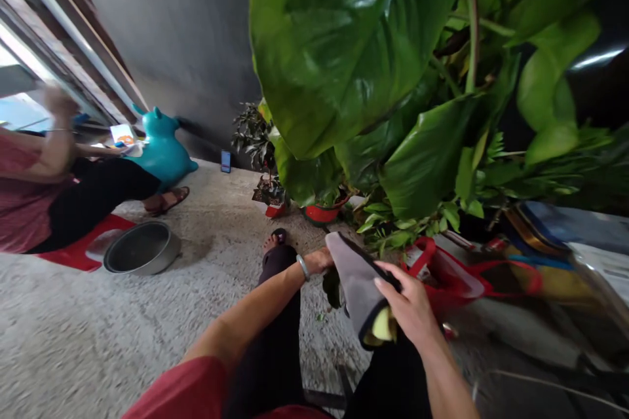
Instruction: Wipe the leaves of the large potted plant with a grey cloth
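My right hand [410,301] grips a grey cloth piece [351,275] with black trim, fingers along its upper edge and thumb on its face. Something pale yellow [382,325] shows at its near opening; I cannot make out what it is. My left hand [319,260], with a bangle on the wrist, is at the cloth's far end, and its fingers are mostly hidden there. A dark green leaf [333,288] hangs just below that hand. Both hands are above my lap, close to the large-leaved plant [354,46].
Red-rimmed pots [322,213] stand ahead. To my right are a red bag [442,281] and piled items. At left, another person [54,170] sits on a red stool [93,250] beside a metal basin [142,249] and a teal animal toy [164,150]. A phone [225,162] leans against the wall.
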A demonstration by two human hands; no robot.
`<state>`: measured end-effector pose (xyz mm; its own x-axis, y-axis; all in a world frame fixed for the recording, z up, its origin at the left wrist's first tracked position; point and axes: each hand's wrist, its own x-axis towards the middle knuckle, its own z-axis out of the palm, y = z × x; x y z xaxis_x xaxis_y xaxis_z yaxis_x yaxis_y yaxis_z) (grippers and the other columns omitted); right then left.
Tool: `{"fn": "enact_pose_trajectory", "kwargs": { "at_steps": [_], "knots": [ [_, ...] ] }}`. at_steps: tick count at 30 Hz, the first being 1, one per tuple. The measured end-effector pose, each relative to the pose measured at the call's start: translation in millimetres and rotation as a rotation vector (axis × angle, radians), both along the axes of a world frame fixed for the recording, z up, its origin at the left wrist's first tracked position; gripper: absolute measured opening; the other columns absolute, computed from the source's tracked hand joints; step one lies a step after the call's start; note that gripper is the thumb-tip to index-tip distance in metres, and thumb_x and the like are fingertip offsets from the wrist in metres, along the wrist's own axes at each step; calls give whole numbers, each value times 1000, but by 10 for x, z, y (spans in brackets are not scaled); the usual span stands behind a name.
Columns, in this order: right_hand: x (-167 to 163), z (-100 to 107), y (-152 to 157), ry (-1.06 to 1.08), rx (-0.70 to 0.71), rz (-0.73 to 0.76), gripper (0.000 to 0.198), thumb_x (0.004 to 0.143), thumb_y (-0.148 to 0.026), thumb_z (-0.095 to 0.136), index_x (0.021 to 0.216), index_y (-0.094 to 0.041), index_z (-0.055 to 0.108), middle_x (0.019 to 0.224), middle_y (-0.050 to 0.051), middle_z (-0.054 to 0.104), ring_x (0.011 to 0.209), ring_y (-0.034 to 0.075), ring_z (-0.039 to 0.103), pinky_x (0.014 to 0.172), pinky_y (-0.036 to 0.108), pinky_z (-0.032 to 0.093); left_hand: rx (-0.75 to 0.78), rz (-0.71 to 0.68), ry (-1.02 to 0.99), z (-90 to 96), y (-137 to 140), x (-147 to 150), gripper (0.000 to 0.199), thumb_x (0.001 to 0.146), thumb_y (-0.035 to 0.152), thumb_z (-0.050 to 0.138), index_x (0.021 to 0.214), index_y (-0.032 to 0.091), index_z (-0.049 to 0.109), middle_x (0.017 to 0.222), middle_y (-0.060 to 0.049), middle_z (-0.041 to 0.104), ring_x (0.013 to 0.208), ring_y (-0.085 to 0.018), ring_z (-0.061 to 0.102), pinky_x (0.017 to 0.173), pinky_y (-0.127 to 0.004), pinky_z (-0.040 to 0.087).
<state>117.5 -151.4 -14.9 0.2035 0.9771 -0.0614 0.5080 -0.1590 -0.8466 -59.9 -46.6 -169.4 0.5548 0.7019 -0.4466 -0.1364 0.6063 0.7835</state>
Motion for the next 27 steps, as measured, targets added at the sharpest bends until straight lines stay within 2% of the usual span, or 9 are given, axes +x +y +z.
{"fn": "enact_pose_trajectory", "kwargs": {
  "at_steps": [2, 5, 7, 11, 14, 16, 18, 24, 27],
  "knots": [
    [247, 54, -125, 0, -1, -129, 57, 72, -56, 66, 115, -20, 74, 110, 11, 77, 102, 32, 71, 92, 44, 54, -43, 37, -48, 3, -58, -12, 36, 64, 23, 83, 99, 20, 76, 85, -9, 76, 67, -20, 67, 68, -34, 53],
    [610, 61, 72, -136, 98, -367, 71, 69, -61, 64, 124, -16, 69, 121, 17, 72, 115, 37, 64, 99, 50, 48, -154, 78, -178, -19, -134, 38, 43, 62, 16, 81, 103, 20, 71, 87, -6, 75, 62, -17, 65, 70, -35, 53],
    [547, -7, 317, -190, 88, -299, 68, 65, -59, 62, 115, -14, 72, 116, 20, 73, 115, 39, 64, 100, 53, 46, -187, 109, -247, -62, -171, 80, 47, 60, 11, 79, 105, 21, 69, 88, -5, 74, 62, -17, 65, 71, -37, 53],
    [-205, -309, 406, -180, -16, 34, 48, 57, -51, 62, 91, -23, 78, 91, 10, 79, 91, 33, 72, 85, 43, 54, -136, 207, -276, -202, -187, 91, 44, 54, 6, 71, 97, 17, 71, 77, -3, 72, 61, -17, 65, 71, -36, 52],
    [-607, -543, 190, -232, -61, -2, 68, 65, -58, 55, 117, -18, 73, 105, 17, 77, 97, 37, 71, 84, 47, 54, -107, 235, -259, -275, -179, 42, 40, 51, 5, 64, 89, 14, 73, 69, -2, 71, 61, -17, 63, 71, -34, 52],
    [-654, -633, 104, -259, -85, -76, 91, 65, -67, 56, 136, -11, 61, 114, 24, 73, 103, 41, 69, 85, 51, 53, -119, 197, -276, -283, -183, 10, 42, 49, 4, 60, 88, 14, 73, 68, -1, 70, 62, -17, 63, 72, -34, 52],
    [-602, -685, 90, -257, -94, -105, 105, 58, -67, 62, 143, -7, 53, 118, 25, 71, 108, 42, 68, 88, 51, 53, -119, 177, -280, -265, -194, -10, 42, 49, 3, 58, 86, 15, 73, 67, 0, 70, 61, -17, 63, 72, -34, 53],
    [-486, -794, -58, -183, -74, -46, 84, 57, -54, 57, 128, -10, 65, 111, 17, 76, 110, 36, 69, 94, 44, 54, -86, 148, -181, -195, -237, -37, 42, 49, -2, 60, 85, 15, 74, 65, 1, 69, 59, -16, 63, 71, -33, 52],
    [-356, -627, -266, -114, -57, 55, 76, 59, -55, 62, 123, -15, 68, 122, 14, 73, 118, 34, 65, 102, 41, 51, -60, 216, -177, -179, -254, -86, 33, 52, 0, 68, 80, 16, 74, 62, 0, 68, 62, -20, 65, 73, -37, 53]
  ]
}}
